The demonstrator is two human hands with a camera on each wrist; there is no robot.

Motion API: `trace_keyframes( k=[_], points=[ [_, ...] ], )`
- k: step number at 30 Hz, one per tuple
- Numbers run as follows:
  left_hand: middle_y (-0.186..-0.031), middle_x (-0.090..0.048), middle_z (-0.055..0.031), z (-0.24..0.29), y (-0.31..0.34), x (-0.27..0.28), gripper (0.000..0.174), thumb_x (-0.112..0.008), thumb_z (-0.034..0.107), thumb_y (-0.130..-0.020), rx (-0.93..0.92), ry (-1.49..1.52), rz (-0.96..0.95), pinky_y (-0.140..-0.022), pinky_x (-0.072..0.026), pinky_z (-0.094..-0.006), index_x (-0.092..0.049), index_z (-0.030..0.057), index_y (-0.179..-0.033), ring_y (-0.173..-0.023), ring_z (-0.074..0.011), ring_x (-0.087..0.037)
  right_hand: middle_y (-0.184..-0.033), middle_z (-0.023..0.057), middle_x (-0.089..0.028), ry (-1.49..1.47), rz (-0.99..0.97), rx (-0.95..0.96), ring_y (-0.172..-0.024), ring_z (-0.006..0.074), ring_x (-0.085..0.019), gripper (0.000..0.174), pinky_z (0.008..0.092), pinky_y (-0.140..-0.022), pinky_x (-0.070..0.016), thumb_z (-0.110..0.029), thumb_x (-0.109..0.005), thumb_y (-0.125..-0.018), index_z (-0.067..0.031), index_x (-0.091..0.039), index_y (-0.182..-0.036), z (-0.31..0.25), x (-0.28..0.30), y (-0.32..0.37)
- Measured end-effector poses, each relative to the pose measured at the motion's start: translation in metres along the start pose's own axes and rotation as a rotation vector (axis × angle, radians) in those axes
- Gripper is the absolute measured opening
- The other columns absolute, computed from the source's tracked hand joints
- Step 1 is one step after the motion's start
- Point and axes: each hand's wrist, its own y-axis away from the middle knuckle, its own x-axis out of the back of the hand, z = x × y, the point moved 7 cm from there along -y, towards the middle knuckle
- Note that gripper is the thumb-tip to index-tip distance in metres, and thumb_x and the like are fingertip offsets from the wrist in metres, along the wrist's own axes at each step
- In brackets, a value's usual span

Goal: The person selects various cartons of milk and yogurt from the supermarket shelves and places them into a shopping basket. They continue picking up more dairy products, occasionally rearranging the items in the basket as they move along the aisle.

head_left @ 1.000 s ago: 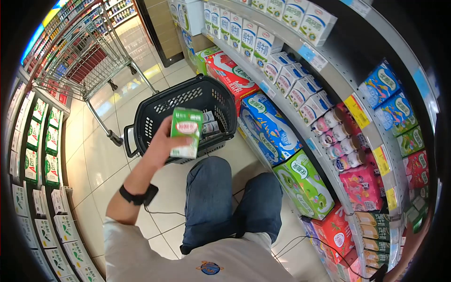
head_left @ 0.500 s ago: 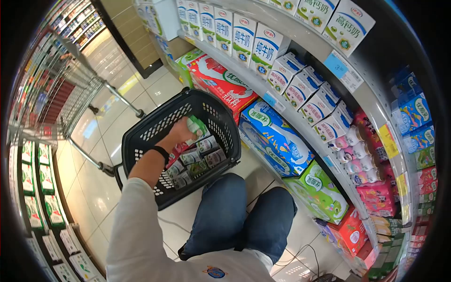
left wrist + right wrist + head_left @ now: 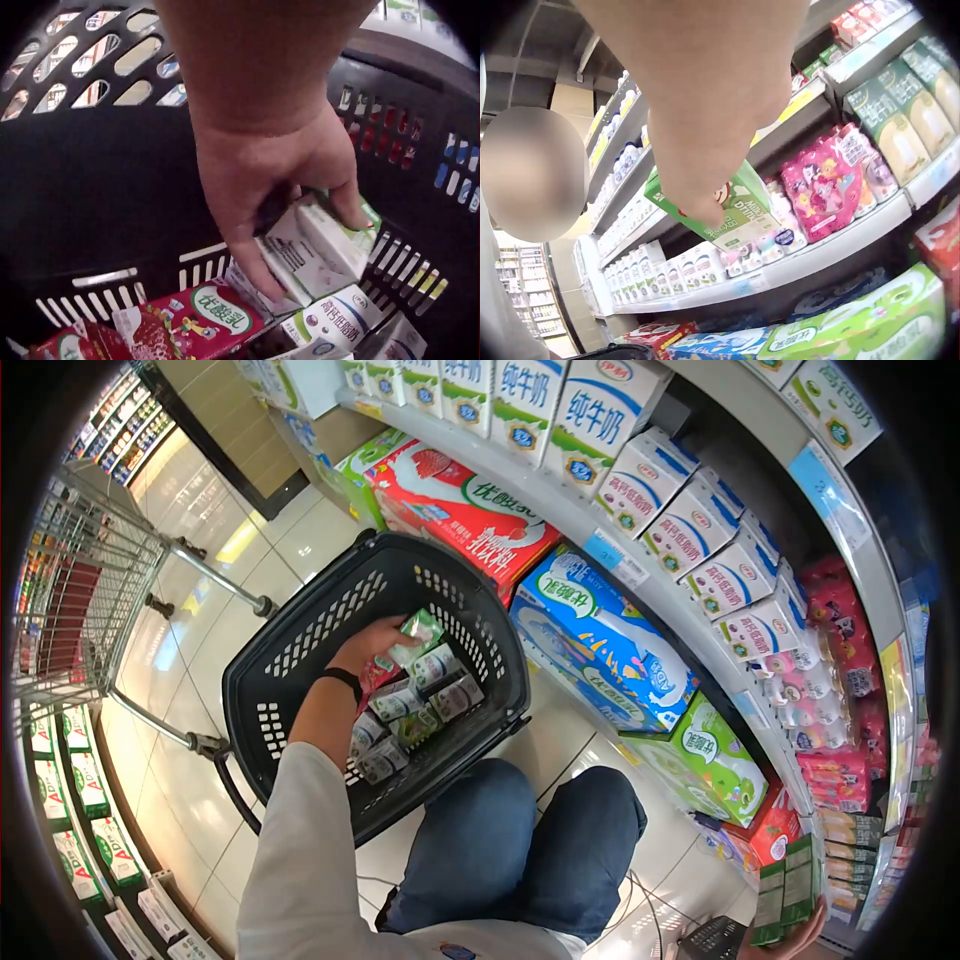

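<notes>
My left hand (image 3: 368, 650) is down inside the black shopping basket (image 3: 255, 645), gripping a green-and-white milk drink carton (image 3: 422, 632). In the left wrist view that carton (image 3: 322, 251) lies between thumb and fingers, low over the other cartons. Beneath and beside it are several small white milk cartons (image 3: 395, 700) and a red carton (image 3: 217, 311). At the lower right of the head view, my right hand (image 3: 803, 933) holds a green milk drink carton (image 3: 785, 895). The right wrist view shows this carton (image 3: 746, 214) in front of the shelf, its far side hidden.
A metal shopping cart (image 3: 75, 590) stands beyond the basket on the left. Along the right run shelves of milk cartons (image 3: 595, 420), with large blue (image 3: 605, 645) and green (image 3: 700, 760) boxes below. More cartons (image 3: 90, 785) line the left. A person (image 3: 532, 172) appears in the right wrist view.
My left hand has carried the green-and-white carton from above the basket's near side down into it. My right hand with its green carton has come lower, away from the shelf.
</notes>
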Motion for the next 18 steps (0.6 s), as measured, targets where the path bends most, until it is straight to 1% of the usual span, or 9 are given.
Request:
trace_keyframes(
  k=[2,4,6,7,9,12,15,17,18],
  points=[
    [-0.127,-0.064,-0.0176,-0.009,-0.005,0.009,0.06,-0.073,0.026,-0.086,-0.06,-0.012,0.019,-0.092,-0.0553,-0.0474,-0.051,0.01,-0.14,-0.114,-0.035,-0.062,-0.125,0.0224,-0.057,-0.126,0.021,0.021,-0.112,0.0415,-0.057,0.081,0.0525,-0.089,-0.0497,-0.041,-0.084,-0.077,0.0043,-0.05,-0.134,-0.008,-0.01,-0.004],
    [-0.121,-0.064,-0.0225,0.028,0.029,0.022,0.053,-0.065,0.027,-0.094,-0.184,-0.567,0.495,-0.095,-0.0508,-0.0468,-0.049,0.0105,-0.142,-0.112,-0.0412,-0.062,-0.123,0.0176,-0.061,-0.162,0.078,0.031,-0.111,0.0345,-0.06,0.066,0.0456,-0.089,-0.0511,-0.036,-0.077,-0.085,0.0013,-0.052,-0.133,-0.027,-0.021,-0.013],
    [-0.122,-0.06,-0.0278,0.014,0.02,0.025,0.054,-0.063,0.026,-0.095,-0.223,-0.71,0.593,-0.097,-0.0489,-0.0448,-0.046,0.0038,-0.141,-0.113,-0.0451,-0.058,-0.146,0.0244,-0.043,-0.506,0.038,-0.099,-0.136,0.042,-0.04,0.08,0.0528,-0.113,-0.0323,-0.014,-0.072,-0.082,0.0042,-0.033,-0.149,-0.022,-0.046,-0.001],
    [-0.123,-0.058,-0.0268,0.024,0.033,0.017,0.055,-0.063,0.024,-0.093,-0.257,-0.724,0.705,-0.097,-0.0483,-0.0455,-0.045,0.0011,-0.14,-0.113,-0.0445,-0.057,-0.145,0.0266,-0.042,-0.302,-0.078,-0.05,-0.132,0.0434,-0.042,0.086,0.0559,-0.108,-0.0362,-0.021,-0.074,-0.08,0.008,-0.03,-0.148,-0.04,-0.047,-0.013],
    [-0.122,-0.056,-0.0245,0.044,0.058,0.0,0.057,-0.063,0.018,-0.089,-0.438,-0.861,0.916,-0.097,-0.0482,-0.0462,-0.042,-0.0024,-0.138,-0.111,-0.0438,-0.057,-0.145,0.0267,-0.042,-0.388,-0.072,-0.032,-0.131,0.0425,-0.043,0.086,0.0553,-0.108,-0.0367,-0.023,-0.074,-0.08,0.0072,-0.03,-0.148,-0.062,-0.055,-0.023],
    [-0.123,-0.056,-0.0205,0.069,0.081,-0.027,0.047,-0.063,0.017,-0.087,-0.473,-0.913,0.752,-0.094,-0.0494,-0.0459,-0.051,-0.0021,-0.128,-0.113,-0.0393,-0.057,-0.14,0.0248,-0.044,-0.717,-0.048,0.003,-0.13,0.0401,-0.044,0.095,0.0528,-0.107,-0.0372,-0.029,-0.08,-0.073,0.0059,-0.032,-0.147,-0.087,-0.079,-0.029],
    [-0.123,-0.058,-0.0172,0.144,0.164,-0.075,0.05,-0.064,0.012,-0.084,-0.654,-0.585,0.398,-0.092,-0.0532,-0.0419,-0.053,0.0043,-0.132,-0.109,-0.0315,-0.061,-0.136,0.0229,-0.047,-0.87,-0.229,-0.006,-0.127,0.0386,-0.047,0.1,0.0502,-0.104,-0.0404,-0.026,-0.084,-0.067,0.0028,-0.032,-0.148,-0.132,-0.091,-0.061],
    [-0.132,-0.056,-0.0155,0.184,0.233,-0.117,0.057,-0.068,0.008,-0.081,-0.938,-0.34,0.175,-0.096,-0.0524,-0.0397,-0.051,0.0071,-0.136,-0.119,-0.0261,-0.059,-0.134,0.0196,-0.049,-1.087,-0.38,-0.068,-0.125,0.0337,-0.05,0.099,0.0451,-0.103,-0.0434,-0.017,-0.085,-0.065,0.0009,-0.033,-0.148,-0.163,-0.108,-0.077],
    [-0.139,-0.051,-0.0185,0.202,0.272,-0.136,0.066,-0.073,0.014,-0.078,-1.036,-0.343,0.135,-0.101,-0.0486,-0.0416,-0.049,0.0051,-0.139,-0.125,-0.0305,-0.054,-0.133,0.0173,-0.05,-1.201,-0.448,-0.135,-0.125,0.0302,-0.051,0.098,0.0418,-0.102,-0.0454,-0.011,-0.084,-0.065,0.0001,-0.034,-0.148,-0.181,-0.118,-0.08]
  ],
)
